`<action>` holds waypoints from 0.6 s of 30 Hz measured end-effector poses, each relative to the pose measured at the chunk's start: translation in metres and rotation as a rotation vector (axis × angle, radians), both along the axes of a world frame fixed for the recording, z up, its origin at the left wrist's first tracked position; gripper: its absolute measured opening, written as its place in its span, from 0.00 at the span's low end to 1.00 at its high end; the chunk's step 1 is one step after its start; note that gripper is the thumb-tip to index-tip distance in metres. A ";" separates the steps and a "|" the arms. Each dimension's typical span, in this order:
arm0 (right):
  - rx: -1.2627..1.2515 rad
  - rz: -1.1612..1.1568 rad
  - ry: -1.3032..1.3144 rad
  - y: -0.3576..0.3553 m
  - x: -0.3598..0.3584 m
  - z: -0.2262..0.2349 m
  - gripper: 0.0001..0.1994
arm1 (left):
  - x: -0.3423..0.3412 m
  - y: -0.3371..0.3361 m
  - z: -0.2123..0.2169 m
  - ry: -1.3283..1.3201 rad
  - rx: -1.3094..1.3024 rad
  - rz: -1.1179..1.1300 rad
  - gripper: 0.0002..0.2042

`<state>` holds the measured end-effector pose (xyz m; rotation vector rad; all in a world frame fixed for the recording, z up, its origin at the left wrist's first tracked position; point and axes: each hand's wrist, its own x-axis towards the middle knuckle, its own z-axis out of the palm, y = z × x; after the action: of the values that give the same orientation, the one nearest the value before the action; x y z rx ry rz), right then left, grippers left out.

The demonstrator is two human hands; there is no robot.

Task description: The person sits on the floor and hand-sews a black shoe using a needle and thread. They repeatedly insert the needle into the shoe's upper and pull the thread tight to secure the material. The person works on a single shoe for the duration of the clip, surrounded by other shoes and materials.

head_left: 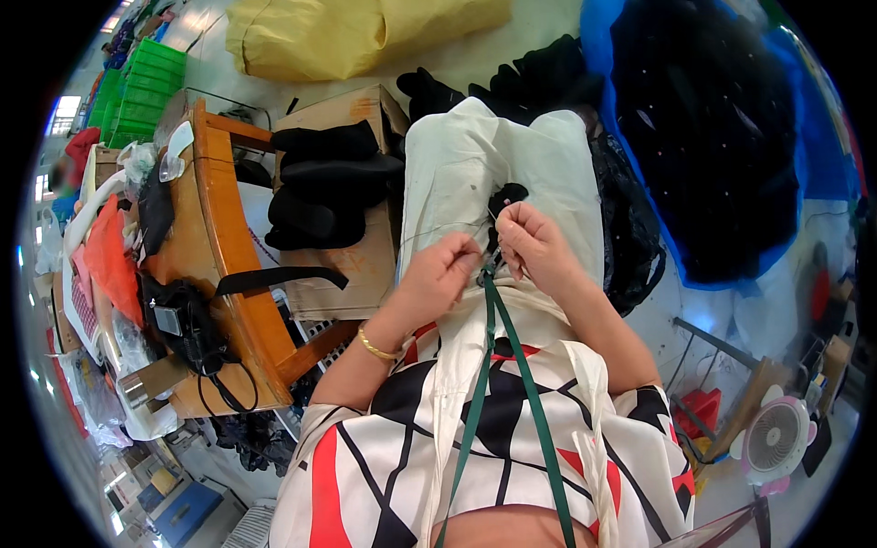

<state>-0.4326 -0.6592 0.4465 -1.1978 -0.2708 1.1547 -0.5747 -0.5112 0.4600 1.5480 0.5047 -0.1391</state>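
Note:
My left hand (pixel 443 272), with a gold bracelet at its wrist, is closed in a pinch over my lap. What its fingertips hold is too small to make out. Beside it my right hand (pixel 537 245) is pinched at the edge of a small black fabric piece (pixel 508 195), which lies on the cream apron (pixel 448 173) between my thighs. A thin dark thread seems to run near the left fingers. Green straps (pixel 481 365) come down my front and meet just below the hands, where a dark object hangs partly hidden.
Black padded fabric pieces (pixel 333 173) lie on a cardboard box (pixel 329 283) by a wooden stool (pixel 224 247). To the right stands a blue bag (pixel 797 173) full of black pieces. A yellow sack (pixel 365 36) lies ahead, a fan (pixel 775 438) lower right.

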 end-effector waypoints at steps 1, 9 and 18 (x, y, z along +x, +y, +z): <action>0.007 -0.005 0.002 -0.001 0.002 0.002 0.08 | -0.003 0.008 0.002 0.037 -0.107 0.033 0.07; -0.065 0.188 -0.180 0.009 0.006 0.010 0.09 | -0.003 0.038 -0.003 -0.019 -0.470 0.533 0.12; -0.098 0.230 -0.543 0.027 -0.002 0.012 0.08 | -0.009 0.019 -0.019 0.018 -0.823 0.225 0.14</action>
<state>-0.4349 -0.6318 0.4580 -1.5878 -0.7857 1.0262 -0.5841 -0.4922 0.4405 0.6827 0.5409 -0.1609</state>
